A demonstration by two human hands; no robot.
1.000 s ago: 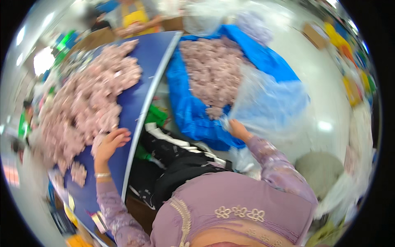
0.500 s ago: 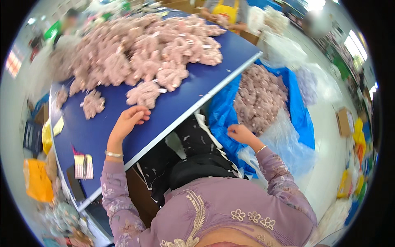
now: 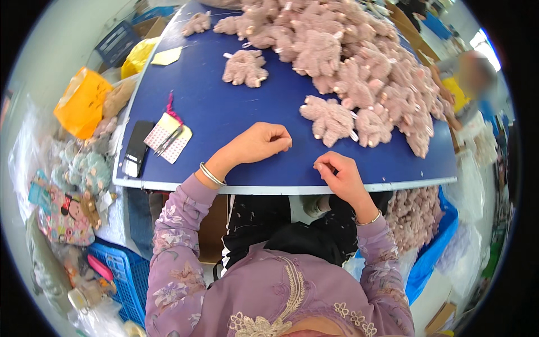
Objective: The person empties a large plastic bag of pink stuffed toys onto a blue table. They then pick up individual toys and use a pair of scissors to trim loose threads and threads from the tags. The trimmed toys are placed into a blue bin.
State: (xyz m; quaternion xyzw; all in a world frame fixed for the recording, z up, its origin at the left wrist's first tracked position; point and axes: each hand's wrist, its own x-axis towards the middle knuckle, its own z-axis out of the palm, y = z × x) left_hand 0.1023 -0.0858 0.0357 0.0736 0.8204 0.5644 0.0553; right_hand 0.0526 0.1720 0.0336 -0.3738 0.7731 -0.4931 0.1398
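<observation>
Over the near part of the blue table, my left hand is closed, its fingers curled and nothing showing in them. My right hand is over the table's front edge, fingers curled in, also with nothing visible between them. Beyond my right hand and apart from it lies a small dusty-pink plush toy with a white tag. Another plush toy lies by itself farther left. A large heap of the same plush toys covers the far right of the table.
On the left, tweezers rest on a sticker sheet beside a black phone. A blue bag holding more plush toys stands under the right edge. A blue basket is at lower left. A co-worker stands far right.
The view has turned left. My right hand has come from beside the blue bag to the table edge. My left hand has drawn back from a plush toy, its fingers more curled.
</observation>
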